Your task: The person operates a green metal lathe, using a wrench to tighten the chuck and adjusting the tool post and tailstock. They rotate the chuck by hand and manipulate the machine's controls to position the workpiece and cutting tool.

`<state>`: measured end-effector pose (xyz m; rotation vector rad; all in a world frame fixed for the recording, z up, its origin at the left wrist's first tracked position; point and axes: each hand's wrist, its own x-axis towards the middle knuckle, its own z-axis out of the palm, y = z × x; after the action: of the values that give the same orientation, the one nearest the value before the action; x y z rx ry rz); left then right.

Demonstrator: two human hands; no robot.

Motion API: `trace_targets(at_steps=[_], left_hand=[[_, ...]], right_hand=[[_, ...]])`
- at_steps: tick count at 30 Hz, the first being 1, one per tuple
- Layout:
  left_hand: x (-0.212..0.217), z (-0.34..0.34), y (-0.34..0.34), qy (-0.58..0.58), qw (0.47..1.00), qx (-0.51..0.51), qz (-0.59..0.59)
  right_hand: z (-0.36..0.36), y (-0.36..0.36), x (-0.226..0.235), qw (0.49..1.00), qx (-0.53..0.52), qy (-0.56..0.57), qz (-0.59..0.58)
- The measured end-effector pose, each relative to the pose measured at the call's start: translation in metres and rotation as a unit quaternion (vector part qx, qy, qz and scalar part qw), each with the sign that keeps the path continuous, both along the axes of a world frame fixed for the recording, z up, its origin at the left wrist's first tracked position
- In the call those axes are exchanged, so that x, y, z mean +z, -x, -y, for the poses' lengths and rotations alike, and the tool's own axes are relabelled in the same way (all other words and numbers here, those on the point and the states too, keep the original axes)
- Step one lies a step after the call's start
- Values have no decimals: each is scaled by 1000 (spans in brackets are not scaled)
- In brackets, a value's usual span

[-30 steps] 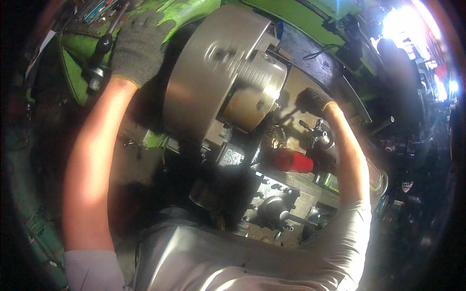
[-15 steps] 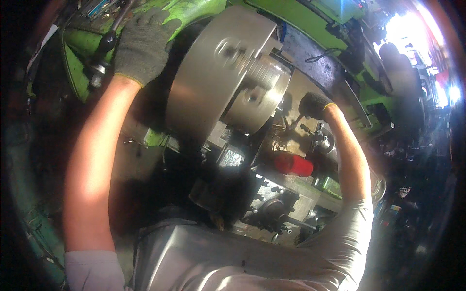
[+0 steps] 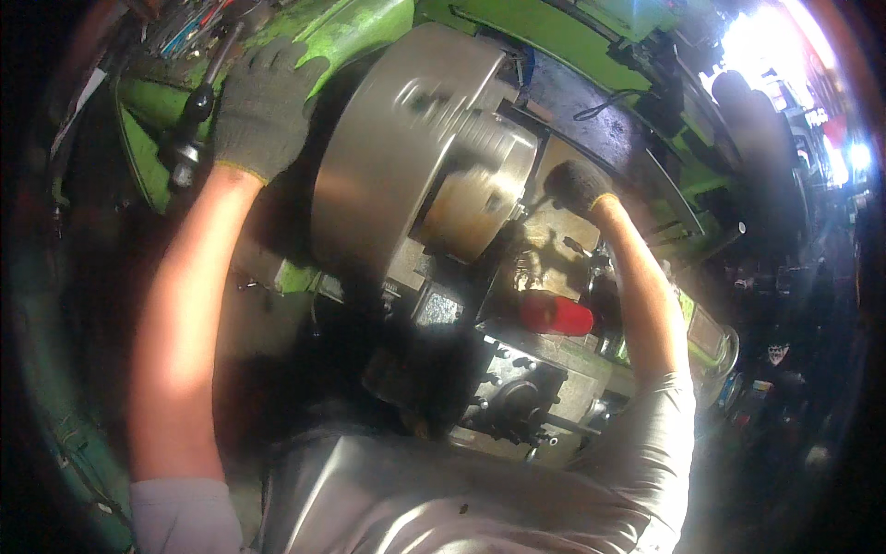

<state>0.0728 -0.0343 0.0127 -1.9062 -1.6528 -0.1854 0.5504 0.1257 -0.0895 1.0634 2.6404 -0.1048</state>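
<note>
My left hand [image 3: 268, 111], in a grey knit glove, lies flat with its fingers apart on the green machine housing [image 3: 369, 35] at the upper left. Beside it stands a lever with a black knob [image 3: 198, 103]. A large steel lathe chuck [image 3: 374, 157] fills the middle, and its stepped jaw section [image 3: 471, 208] looks smeared by motion. To the right of the chuck face is my right hand [image 3: 577, 186], in a dark glove. Its fingers are curled closed; whatever is in them is hidden.
A red rounded object [image 3: 556, 315] sits right of centre, above a square tool post [image 3: 517, 397] with several bolts and a handle. Thin tools [image 3: 189, 28] lie at the top left. A dark wire loop [image 3: 609, 106] rests on the far ledge.
My right hand has moved slightly left, closer to the chuck face. The chuck's marks and recesses have shifted, so it appears to have turned. My left hand stays on the housing.
</note>
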Motion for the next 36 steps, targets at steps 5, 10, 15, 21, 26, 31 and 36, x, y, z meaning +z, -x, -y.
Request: trace_targets(at_steps=[5, 10, 15, 21, 26, 31, 36], left_hand=[[8, -3, -7, 13, 1000, 0, -4], [8, -6, -4, 27, 1000, -9, 9], [5, -5, -6, 15, 1000, 1, 20], [2, -6, -1, 2, 998, -42, 41], [-14, -13, 19, -19, 995, -74, 69], [-23, 39, -13, -111, 965, -150, 183], [-99, 220, -42, -115, 920, -210, 310]], right_hand=[[28, 7, 35, 991, -62, 38, -114], [56, -15, 76, 972, -189, -22, -140], [160, -72, 163, 787, -460, -7, -411], [271, -157, 154, 752, -481, -30, -450], [301, -144, 97, 782, -490, -9, -385], [327, -143, 59, 739, -473, -55, -476], [408, -170, 36, 607, -561, -119, -550]])
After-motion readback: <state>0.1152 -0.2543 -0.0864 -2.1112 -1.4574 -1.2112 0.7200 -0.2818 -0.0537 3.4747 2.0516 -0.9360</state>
